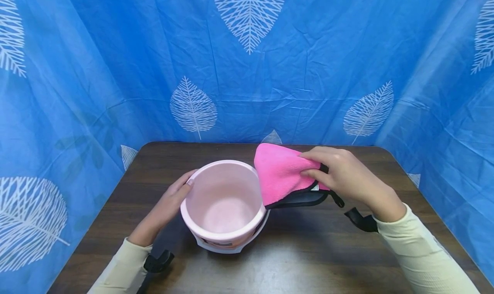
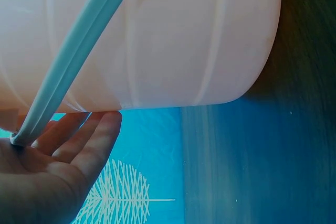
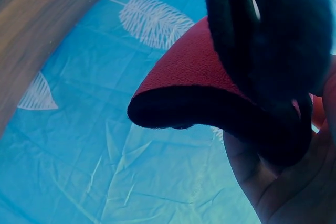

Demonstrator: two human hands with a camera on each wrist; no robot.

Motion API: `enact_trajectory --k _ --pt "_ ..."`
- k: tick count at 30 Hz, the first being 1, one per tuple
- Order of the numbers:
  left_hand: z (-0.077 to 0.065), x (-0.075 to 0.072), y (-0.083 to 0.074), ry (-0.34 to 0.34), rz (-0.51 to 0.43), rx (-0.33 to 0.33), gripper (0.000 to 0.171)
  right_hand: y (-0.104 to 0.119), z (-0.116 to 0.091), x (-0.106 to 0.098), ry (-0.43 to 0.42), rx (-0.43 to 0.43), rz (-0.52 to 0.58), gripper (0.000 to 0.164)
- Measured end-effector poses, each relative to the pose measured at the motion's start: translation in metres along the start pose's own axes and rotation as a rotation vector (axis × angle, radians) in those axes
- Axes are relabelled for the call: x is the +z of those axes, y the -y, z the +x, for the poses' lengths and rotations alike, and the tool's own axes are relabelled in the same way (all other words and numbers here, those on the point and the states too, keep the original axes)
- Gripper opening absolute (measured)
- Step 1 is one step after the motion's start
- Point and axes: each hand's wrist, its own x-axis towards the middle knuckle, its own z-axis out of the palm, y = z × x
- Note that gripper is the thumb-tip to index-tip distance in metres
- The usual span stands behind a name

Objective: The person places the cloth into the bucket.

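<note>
A pale pink bucket [image 1: 227,235] stands upright on the table, its mouth tipped slightly toward me and its inside bare. My left hand [image 1: 168,205] grips its left rim, thumb over the edge and fingers along the outer wall. In the left wrist view those fingers [image 2: 100,137] lie against the bucket wall [image 2: 173,40], beside its pale handle [image 2: 79,45]. To the right, my right hand [image 1: 339,172] pinches a folded bright pink cloth [image 1: 279,174] with black edging and a loop, held up beside the bucket's right rim. The cloth [image 3: 184,66] looks darker in the right wrist view.
Beneath everything is a dark brown wooden table [image 1: 308,259]. A blue curtain [image 1: 278,92] with white leaf prints hangs behind it and along both sides. Black straps [image 1: 158,262] sit at both wrists.
</note>
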Motion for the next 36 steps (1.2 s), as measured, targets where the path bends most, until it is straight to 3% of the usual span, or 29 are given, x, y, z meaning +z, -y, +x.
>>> enact_trajectory --k 15,36 --pt "0.0 0.0 0.004 -0.008 0.001 -0.004 0.055 0.006 0.01 0.006 -0.012 -0.056 0.02 0.035" --pt "0.001 0.0 0.005 -0.006 -0.004 -0.001 0.054 0.016 0.022 0.016 0.037 -0.04 0.047 0.037"
